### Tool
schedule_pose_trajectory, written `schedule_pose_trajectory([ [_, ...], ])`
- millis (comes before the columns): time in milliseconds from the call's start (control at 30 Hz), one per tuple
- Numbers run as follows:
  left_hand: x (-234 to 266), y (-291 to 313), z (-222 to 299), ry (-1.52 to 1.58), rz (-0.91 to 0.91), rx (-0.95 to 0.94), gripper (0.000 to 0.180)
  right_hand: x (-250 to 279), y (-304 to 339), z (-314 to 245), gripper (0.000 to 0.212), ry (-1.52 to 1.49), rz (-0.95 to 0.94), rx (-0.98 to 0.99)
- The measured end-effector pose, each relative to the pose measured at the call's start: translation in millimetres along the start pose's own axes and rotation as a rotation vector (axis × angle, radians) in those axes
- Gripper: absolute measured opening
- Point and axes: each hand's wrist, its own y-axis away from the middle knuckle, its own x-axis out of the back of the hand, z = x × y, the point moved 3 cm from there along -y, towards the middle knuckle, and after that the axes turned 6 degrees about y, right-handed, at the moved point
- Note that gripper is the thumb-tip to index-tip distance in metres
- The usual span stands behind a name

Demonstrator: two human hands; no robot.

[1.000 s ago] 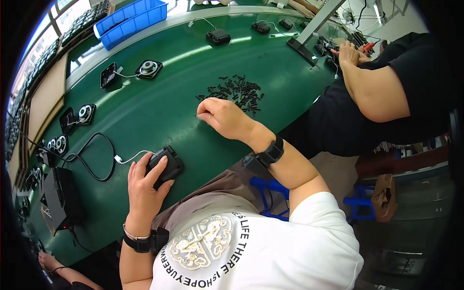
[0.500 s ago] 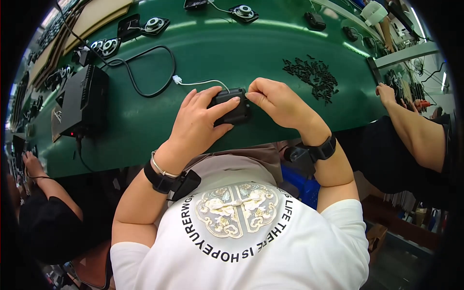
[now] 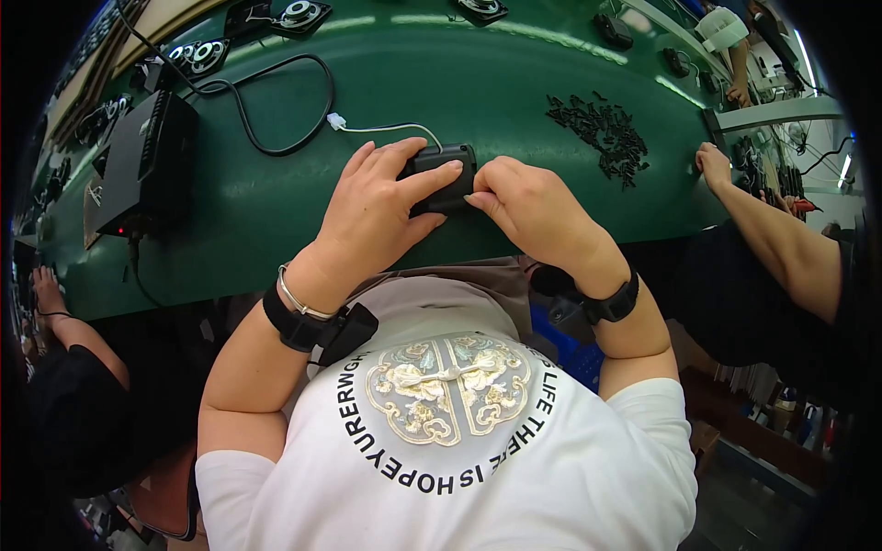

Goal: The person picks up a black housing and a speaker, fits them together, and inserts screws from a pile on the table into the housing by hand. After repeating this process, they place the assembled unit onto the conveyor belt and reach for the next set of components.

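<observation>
A small black speaker box (image 3: 453,195) lies on the green bench in front of me, a thin white cable (image 3: 395,127) coming out of its far side and ending in a white plug (image 3: 336,121). My left hand (image 3: 367,207) grips the box from the left, with fingers over its top and thumb along the near side. At the box's right edge, my right hand (image 3: 537,204) is closed in a pinch, fingertips near the corner. Whatever sits between those fingertips is too small to make out. To the right lies a heap of short black screws (image 3: 606,138).
A black power unit (image 3: 152,165) with a red light stands on the left, its dark cable (image 3: 328,83) looping across the bench. Round speakers (image 3: 299,14) lie along the far side. Co-workers' arms reach in at the right (image 3: 772,220) and left (image 3: 83,340).
My right fingertips have shifted from the box's upper right corner down along its right edge. The left hand keeps its grip on the box. The view has tilted slightly.
</observation>
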Motion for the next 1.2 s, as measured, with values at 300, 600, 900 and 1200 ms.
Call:
schedule_pose_trajectory([
  [300, 2.3, 2.1, 1.5, -0.01, -0.014, 0.023, 0.058, 20.7, -6.5, 25.5, 0.015, -0.148, 0.056, -0.11],
  [600, 2.6, 1.1, 1.6, -0.007, -0.029, 0.032, 0.057, 37.4, -27.9, 119.5, 0.012, 0.402, 0.203, -0.139],
  [900, 4.3, 0.5, 2.8, -0.012, -0.026, 0.045, 0.058, 29.0, -28.4, 55.8, 0.01, -0.58, -0.003, -0.345],
  [1200, 0.2, 3.3, 1.5, -0.015, 0.041, 0.011, 0.05, -11.7, -58.2, 6.9, 0.008, -0.359, 0.12, 0.161],
])
